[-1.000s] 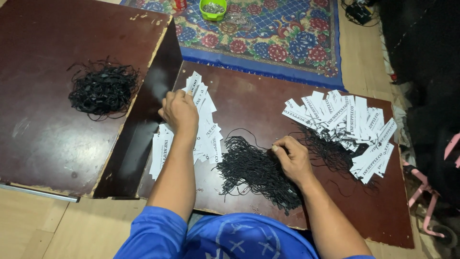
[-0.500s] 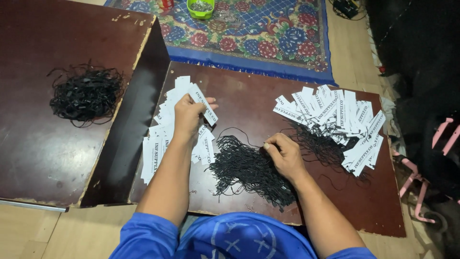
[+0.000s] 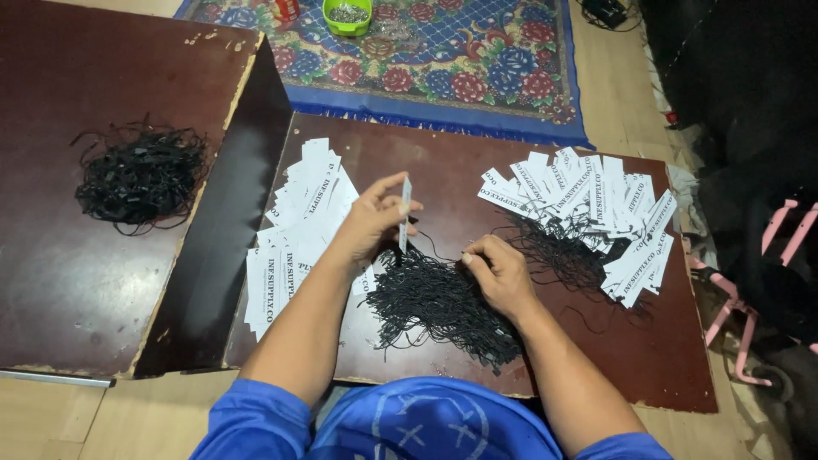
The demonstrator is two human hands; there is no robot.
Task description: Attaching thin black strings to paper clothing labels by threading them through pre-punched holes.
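Head view, left hand point(image 3: 368, 223): I see its fingers pinching one white paper tag point(image 3: 405, 213), held upright on edge just above the bench point(image 3: 443, 166).
Head view, right hand point(image 3: 501, 274): its fingers are pressed together at the tips on what looks like a single black string, at the right edge of the black string pile point(image 3: 439, 305); I judge it a pinch, though the strand itself is too thin to trace.
Tag handling: I judge it light, thin card, stiff enough to stand when nipped by one end, easily creased; best taken by a short edge between thumb and forefinger.
String handling: limp, light and prone to tangle; I would lift one strand by its end so the rest of the pile stays down.
Near the left fingers: a loose spread of unstrung tags point(image 3: 298, 234) lies just to their left.
Beyond the right fingers: a heap of strung tags point(image 3: 596, 213) lies up and to the right.
Further off: a second string bundle point(image 3: 141, 175) sits well left on a raised board point(image 3: 128, 85); a green bowl point(image 3: 347, 14) stands on the patterned rug point(image 3: 477, 68).
Hard to make out: any hole in the held tag, the bowl's contents, and the dark mass at the right edge.
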